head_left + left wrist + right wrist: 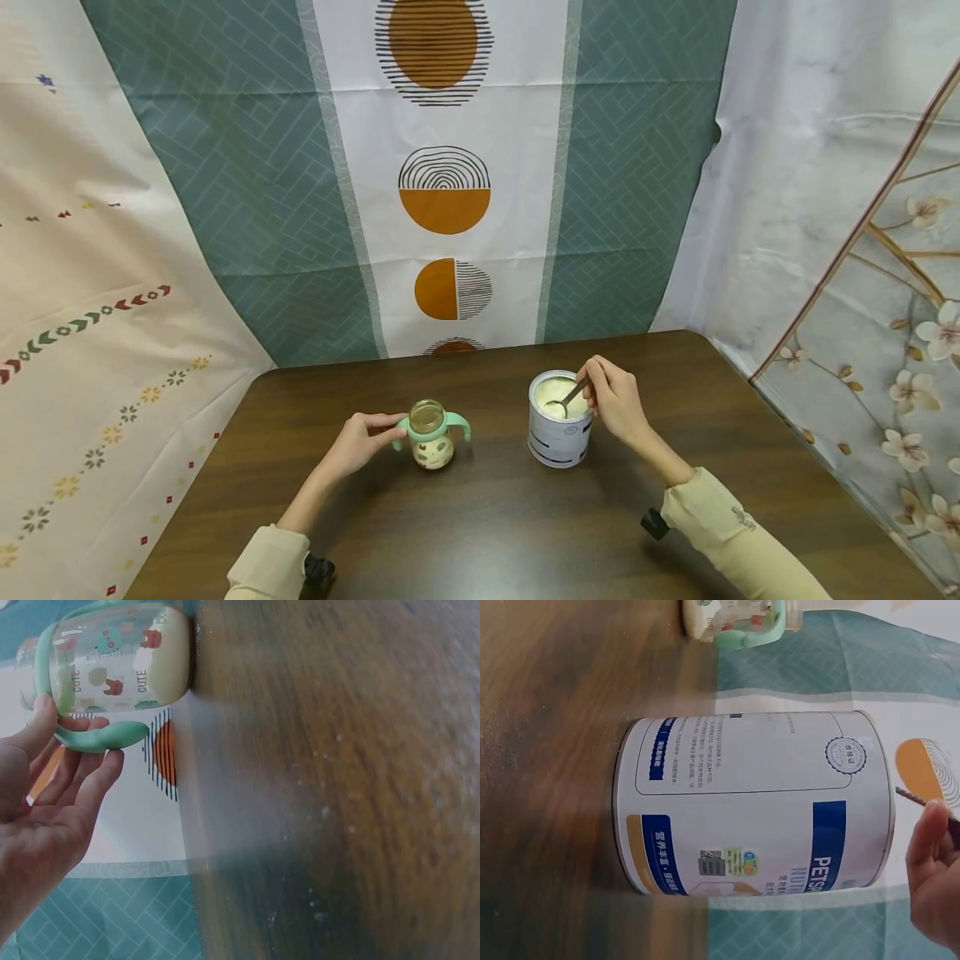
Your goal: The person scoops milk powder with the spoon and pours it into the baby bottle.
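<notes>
A clear baby bottle (432, 451) with a green collar and two green handles stands upright and lidless on the table, pale powder in its lower part. My left hand (358, 443) grips its left handle (103, 738), thumb on top and fingers below. To the right stands an open white tin (558, 437) of pale yellow powder (552, 392). My right hand (614, 398) is over the tin's right rim and pinches the handle of a dark metal spoon (576, 392). The spoon's bowl is down at the powder. In the right wrist view, the tin's printed label (754, 802) faces the camera.
Both containers stand on a dark brown wooden table (480, 533), toward its far side. Behind it hangs a green and white patterned cloth (262, 167). More patterned cloth (825, 250) hangs at the right. A dark strap piece (655, 523) sits at the right wrist.
</notes>
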`<action>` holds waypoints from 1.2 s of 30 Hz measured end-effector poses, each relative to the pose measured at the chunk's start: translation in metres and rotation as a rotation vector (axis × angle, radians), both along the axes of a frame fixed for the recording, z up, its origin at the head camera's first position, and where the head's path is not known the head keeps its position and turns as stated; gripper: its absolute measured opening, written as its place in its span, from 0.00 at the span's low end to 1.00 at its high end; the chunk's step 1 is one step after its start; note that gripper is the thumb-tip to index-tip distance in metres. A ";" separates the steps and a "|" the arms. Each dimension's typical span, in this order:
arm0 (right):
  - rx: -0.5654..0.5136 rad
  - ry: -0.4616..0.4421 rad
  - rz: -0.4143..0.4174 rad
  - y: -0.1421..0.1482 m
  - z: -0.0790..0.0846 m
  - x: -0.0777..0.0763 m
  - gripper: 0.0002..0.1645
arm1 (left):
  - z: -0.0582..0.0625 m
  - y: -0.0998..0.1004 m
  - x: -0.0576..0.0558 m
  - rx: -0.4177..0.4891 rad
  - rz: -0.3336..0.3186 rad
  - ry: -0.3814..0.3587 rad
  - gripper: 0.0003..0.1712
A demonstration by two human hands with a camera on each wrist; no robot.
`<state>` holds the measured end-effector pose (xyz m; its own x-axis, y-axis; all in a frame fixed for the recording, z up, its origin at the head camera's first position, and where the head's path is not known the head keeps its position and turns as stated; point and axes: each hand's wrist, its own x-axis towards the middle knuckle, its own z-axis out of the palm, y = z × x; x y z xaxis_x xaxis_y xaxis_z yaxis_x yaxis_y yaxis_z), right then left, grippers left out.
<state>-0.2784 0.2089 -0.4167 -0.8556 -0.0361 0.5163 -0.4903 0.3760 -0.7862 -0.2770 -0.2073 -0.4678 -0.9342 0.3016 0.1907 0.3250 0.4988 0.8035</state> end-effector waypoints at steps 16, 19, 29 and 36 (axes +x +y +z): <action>-0.487 -0.503 0.044 0.018 -0.011 -0.010 0.22 | -0.003 0.000 0.002 -0.016 0.007 0.018 0.21; -0.578 -0.546 0.083 0.022 -0.012 -0.011 0.21 | -0.004 0.000 0.002 -0.024 0.011 0.029 0.21; -0.750 -0.639 0.161 0.033 -0.015 -0.012 0.23 | 0.016 0.008 0.017 -0.037 0.018 0.027 0.18; -0.794 -0.648 0.168 0.034 -0.012 -0.010 0.24 | 0.031 0.014 0.026 -0.054 0.010 0.012 0.19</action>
